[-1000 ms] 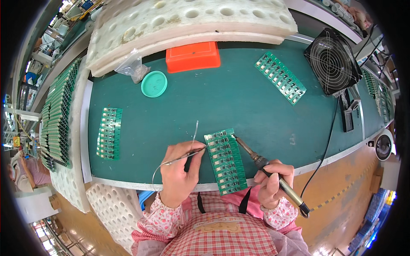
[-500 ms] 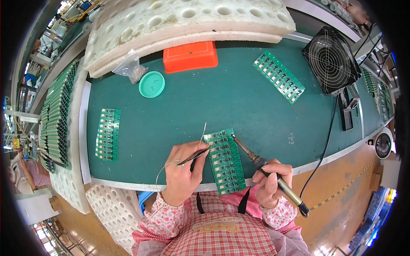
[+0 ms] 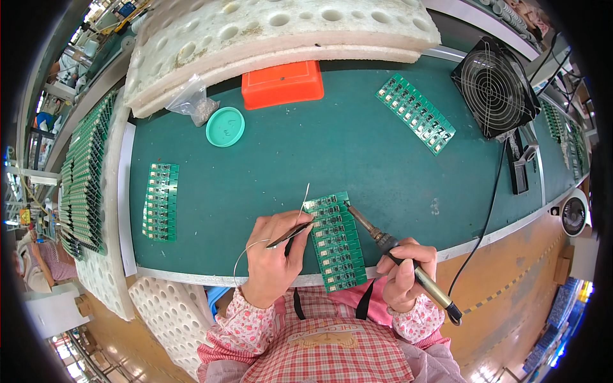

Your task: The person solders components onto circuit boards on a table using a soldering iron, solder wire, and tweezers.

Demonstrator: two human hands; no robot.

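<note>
A green circuit board panel (image 3: pixel 340 246) with rows of small components lies at the table's front edge, between my hands. My left hand (image 3: pixel 268 268) is closed at the panel's left side, pinching dark tweezers (image 3: pixel 286 237). A thin solder wire (image 3: pixel 305 195) also passes through its fingers; one end points up beside the panel, and the rest loops back toward the wrist. In my right hand (image 3: pixel 407 268) is a soldering iron (image 3: pixel 384 240), gripped like a pen. Its tip is at the panel's top right corner; whether it touches the board I cannot tell.
Further panels lie at left (image 3: pixel 160 203) and far right (image 3: pixel 416 115). At the back are a red tray (image 3: pixel 282 86), a green lid (image 3: pixel 225 127), a plastic bag (image 3: pixel 195 105) and white foam (image 3: pixel 274 38). A black fan (image 3: pixel 495 89) and the iron's cord (image 3: pixel 488 217) are at right.
</note>
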